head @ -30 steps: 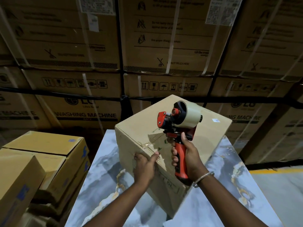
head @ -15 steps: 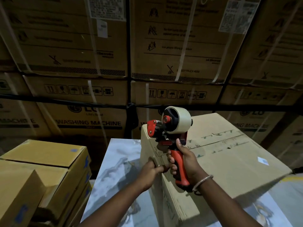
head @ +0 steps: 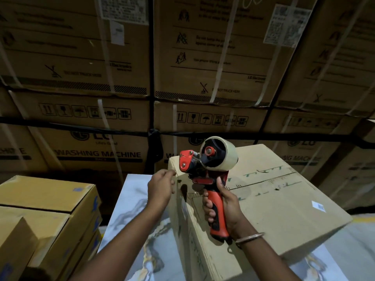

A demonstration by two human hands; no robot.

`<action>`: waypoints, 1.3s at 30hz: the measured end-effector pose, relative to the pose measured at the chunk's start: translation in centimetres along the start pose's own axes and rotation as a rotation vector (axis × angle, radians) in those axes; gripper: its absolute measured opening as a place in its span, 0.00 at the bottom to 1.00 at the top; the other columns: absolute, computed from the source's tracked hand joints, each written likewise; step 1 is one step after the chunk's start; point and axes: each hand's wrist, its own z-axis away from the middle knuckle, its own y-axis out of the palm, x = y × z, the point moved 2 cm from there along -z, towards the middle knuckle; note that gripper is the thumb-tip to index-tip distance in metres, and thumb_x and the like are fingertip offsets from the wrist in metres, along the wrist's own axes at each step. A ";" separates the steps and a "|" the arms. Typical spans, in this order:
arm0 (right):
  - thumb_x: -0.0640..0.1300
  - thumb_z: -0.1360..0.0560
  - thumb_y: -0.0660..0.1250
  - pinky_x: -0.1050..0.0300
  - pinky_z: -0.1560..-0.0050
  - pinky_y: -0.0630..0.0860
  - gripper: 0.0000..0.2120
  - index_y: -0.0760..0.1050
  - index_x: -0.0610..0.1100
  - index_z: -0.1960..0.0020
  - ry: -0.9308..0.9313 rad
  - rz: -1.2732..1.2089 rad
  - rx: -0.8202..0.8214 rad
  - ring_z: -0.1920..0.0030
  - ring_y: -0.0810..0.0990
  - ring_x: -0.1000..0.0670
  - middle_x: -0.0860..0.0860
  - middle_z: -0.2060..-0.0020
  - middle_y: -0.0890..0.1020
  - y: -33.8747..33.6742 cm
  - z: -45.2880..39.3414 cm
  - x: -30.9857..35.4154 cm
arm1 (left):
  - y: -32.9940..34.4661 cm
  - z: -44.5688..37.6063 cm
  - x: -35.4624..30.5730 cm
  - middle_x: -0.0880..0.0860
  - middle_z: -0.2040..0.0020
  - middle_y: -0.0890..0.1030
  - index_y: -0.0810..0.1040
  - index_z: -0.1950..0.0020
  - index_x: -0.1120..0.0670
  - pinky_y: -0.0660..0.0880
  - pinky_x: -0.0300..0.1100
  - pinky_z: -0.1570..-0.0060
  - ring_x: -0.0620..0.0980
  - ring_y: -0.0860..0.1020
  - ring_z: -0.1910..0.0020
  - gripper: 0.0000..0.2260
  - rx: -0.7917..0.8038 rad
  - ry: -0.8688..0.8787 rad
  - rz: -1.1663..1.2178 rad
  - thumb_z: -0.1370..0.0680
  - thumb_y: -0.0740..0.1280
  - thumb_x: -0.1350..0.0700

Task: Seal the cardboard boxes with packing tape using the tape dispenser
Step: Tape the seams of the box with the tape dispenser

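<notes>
Cardboard box (head: pixel 269 201) is sitting on the marble-patterned table (head: pixel 129 203), centre-right of frame.
Right hand (head: pixel 223 207) is gripping the tape dispenser (head: pixel 209 175) handle above the box; left hand (head: pixel 161 185) is hovering at its upper-left corner, fingers loosely curled, apparently holding nothing.

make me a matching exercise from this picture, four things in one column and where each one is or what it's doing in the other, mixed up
Things:
1. red and black tape dispenser with a pale tape roll
2. left hand
3. large brown cardboard box with a seam across its top
4. stack of yellowish cardboard boxes

Places or states:
A. stands on the marbled white table
B. gripped by the right hand
C. at the box's upper left corner
D. left of the table

Pairs: 1-B, 2-C, 3-A, 4-D
</notes>
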 end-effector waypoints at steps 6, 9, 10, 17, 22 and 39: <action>0.64 0.26 0.59 0.63 0.80 0.65 0.25 0.73 0.41 0.60 -0.004 0.015 -0.008 0.81 0.66 0.52 0.48 0.73 0.71 0.1 0.1 0.0 | 1.3 -1.1 -2.8 0.56 0.67 0.80 0.78 0.56 0.60 0.73 0.41 0.66 0.52 0.77 0.67 0.21 0.310 -0.471 0.376 0.20 0.64 0.42; 0.65 0.25 0.59 0.63 0.79 0.65 0.25 0.74 0.41 0.61 -0.010 0.022 0.005 0.80 0.66 0.53 0.48 0.73 0.71 0.1 0.3 0.1 | 1.6 -1.3 -3.5 0.56 0.61 0.78 0.77 0.55 0.60 0.80 0.44 0.61 0.52 0.79 0.59 0.13 0.341 -0.487 0.441 0.22 0.67 0.49; 0.65 0.25 0.59 0.63 0.79 0.65 0.26 0.74 0.41 0.61 -0.012 0.022 0.005 0.80 0.66 0.53 0.48 0.73 0.70 0.1 0.3 0.1 | 1.7 -1.4 -3.5 0.55 0.61 0.77 0.77 0.55 0.59 0.80 0.43 0.61 0.52 0.79 0.58 0.11 0.344 -0.487 0.448 0.23 0.67 0.51; 0.64 0.25 0.60 0.62 0.79 0.66 0.25 0.73 0.41 0.60 -0.022 0.022 0.006 0.80 0.67 0.52 0.48 0.73 0.71 -0.1 0.2 0.0 | 1.3 -2.3 -2.7 0.57 0.65 0.81 0.77 0.52 0.63 0.82 0.42 0.69 0.51 0.80 0.64 0.11 0.362 -0.569 0.492 0.19 0.61 0.56; 0.64 0.25 0.59 0.62 0.79 0.66 0.25 0.73 0.41 0.60 -0.025 0.027 -0.002 0.80 0.67 0.52 0.47 0.73 0.71 -0.1 0.3 0.0 | 0.5 -3.2 -2.5 0.61 0.64 0.82 0.81 0.60 0.69 0.81 0.45 0.65 0.55 0.80 0.61 0.30 0.444 -0.596 0.466 0.20 0.61 0.41; 0.64 0.23 0.59 0.62 0.78 0.66 0.25 0.74 0.41 0.61 -0.002 0.144 -0.058 0.79 0.67 0.52 0.47 0.72 0.72 0.9 0.6 0.2 | 0.3 -6.8 -3.9 0.59 0.73 0.79 0.74 0.56 0.65 0.78 0.39 0.77 0.50 0.79 0.78 0.09 0.377 -0.397 0.024 0.19 0.58 0.71</action>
